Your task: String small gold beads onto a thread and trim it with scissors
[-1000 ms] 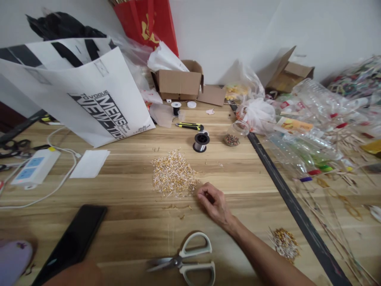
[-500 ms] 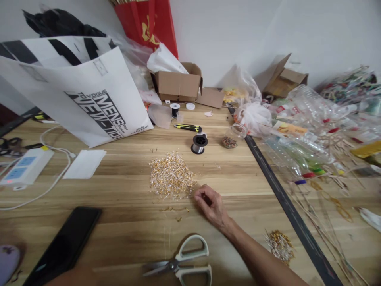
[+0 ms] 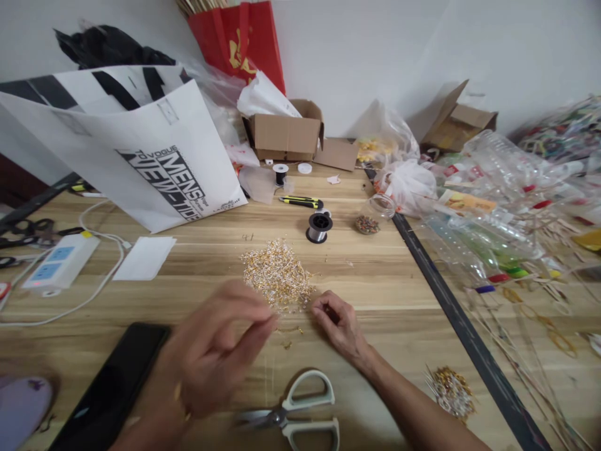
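Observation:
My left hand (image 3: 220,354), a little blurred by motion, is raised over the table, thumb and forefinger pinched together; anything between them is too small to make out. My right hand (image 3: 339,322) rests on the wood with curled fingers, its fingertips at the right edge of a heap of small gold and clear beaded pieces (image 3: 277,275). What those fingers hold, if anything, is hidden. A few loose gold bits (image 3: 287,345) lie between the hands. Below them are white-handled scissors (image 3: 278,418), with blades pointing left.
A smaller beaded pile (image 3: 453,394) lies by my right forearm. A black phone (image 3: 113,388) is at lower left. Behind the heap stand a wire spool (image 3: 319,228), a cutter knife (image 3: 301,202) and a jar of beads (image 3: 369,224). Plastic bottles (image 3: 498,219) crowd the right.
My left hand has come up from the lower left edge to beside the heap, fingers pinched. My right hand stays in place on the table. The view has shifted slightly.

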{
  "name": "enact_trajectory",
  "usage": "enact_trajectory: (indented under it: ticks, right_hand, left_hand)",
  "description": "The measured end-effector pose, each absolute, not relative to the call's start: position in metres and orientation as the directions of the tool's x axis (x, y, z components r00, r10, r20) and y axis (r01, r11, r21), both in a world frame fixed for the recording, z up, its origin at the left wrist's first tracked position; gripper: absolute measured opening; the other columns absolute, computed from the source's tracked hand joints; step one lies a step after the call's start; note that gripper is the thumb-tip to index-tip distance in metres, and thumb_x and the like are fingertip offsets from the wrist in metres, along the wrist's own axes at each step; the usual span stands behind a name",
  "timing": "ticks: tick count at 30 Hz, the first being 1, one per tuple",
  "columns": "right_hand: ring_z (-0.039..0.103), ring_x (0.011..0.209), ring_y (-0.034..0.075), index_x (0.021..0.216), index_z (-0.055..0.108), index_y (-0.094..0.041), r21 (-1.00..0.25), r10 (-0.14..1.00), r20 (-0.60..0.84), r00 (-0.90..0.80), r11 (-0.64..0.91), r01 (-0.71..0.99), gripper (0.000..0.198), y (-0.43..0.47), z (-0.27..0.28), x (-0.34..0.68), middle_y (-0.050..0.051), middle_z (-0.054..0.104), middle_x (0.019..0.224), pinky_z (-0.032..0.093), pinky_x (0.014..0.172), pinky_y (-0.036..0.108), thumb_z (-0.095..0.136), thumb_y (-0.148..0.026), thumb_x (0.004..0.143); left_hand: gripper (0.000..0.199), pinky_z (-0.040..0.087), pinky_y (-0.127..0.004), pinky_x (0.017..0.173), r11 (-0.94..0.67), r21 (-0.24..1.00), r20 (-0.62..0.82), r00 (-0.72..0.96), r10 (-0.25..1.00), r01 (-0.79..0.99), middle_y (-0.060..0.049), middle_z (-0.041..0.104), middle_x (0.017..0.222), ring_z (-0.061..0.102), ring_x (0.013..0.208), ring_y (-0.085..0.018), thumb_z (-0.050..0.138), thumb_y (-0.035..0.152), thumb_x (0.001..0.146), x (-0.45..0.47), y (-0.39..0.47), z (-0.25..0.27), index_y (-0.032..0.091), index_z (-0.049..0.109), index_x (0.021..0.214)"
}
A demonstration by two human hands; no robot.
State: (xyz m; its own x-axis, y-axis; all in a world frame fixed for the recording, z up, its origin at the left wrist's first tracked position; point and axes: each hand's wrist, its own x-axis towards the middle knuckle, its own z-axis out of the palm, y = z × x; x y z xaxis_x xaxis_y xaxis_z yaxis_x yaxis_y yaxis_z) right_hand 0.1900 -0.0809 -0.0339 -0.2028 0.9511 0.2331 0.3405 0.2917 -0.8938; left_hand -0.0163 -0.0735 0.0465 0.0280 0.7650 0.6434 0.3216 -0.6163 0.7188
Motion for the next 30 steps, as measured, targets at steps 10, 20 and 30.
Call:
enact_trajectory:
  ticks: [10, 20, 30]
  right_hand:
    - [0.044, 0.054, 0.011, 0.075, 0.055, -0.017, -0.928, 0.984, 0.144, -0.100, 0.170, 0.331, 0.015, -0.078, -0.040, 0.189, -0.001, 0.051, 0.063, 0.035, 0.048, 0.022, 0.052, -0.028, 0.085]
    - [0.043, 0.054, 0.011, 0.075, 0.056, -0.017, -0.923, 0.981, 0.157, -0.114, 0.187, 0.336, 0.014, -0.078, -0.042, 0.189, -0.001, 0.050, 0.063, 0.033, 0.048, 0.022, 0.052, -0.026, 0.085]
    - [0.044, 0.054, 0.011, 0.075, 0.056, -0.017, -0.914, 0.979, 0.163, -0.121, 0.197, 0.354, 0.013, -0.079, -0.041, 0.190, -0.001, 0.051, 0.063, 0.033, 0.048, 0.022, 0.052, -0.025, 0.084]
  left_hand:
    - [0.014, 0.043, -0.031, 0.078, -0.632, 0.487, 0.232, 0.608, 0.759, 0.603, -0.004, 0.061, 0.078, 0.050, 0.084, -0.018, 0.054, 0.016, 0.085, 0.002, -0.040, -0.007, 0.016, 0.066, 0.079]
    - [0.017, 0.043, -0.035, 0.080, -0.695, 0.331, 0.186, 0.679, 0.711, 0.638, -0.006, 0.058, 0.081, 0.046, 0.089, -0.020, 0.050, 0.018, 0.088, 0.006, -0.038, -0.017, 0.015, 0.064, 0.080]
    - [0.018, 0.041, -0.034, 0.078, -0.691, 0.311, 0.183, 0.673, 0.717, 0.652, -0.006, 0.057, 0.081, 0.045, 0.088, -0.020, 0.046, 0.018, 0.089, 0.004, -0.038, -0.019, 0.014, 0.060, 0.078]
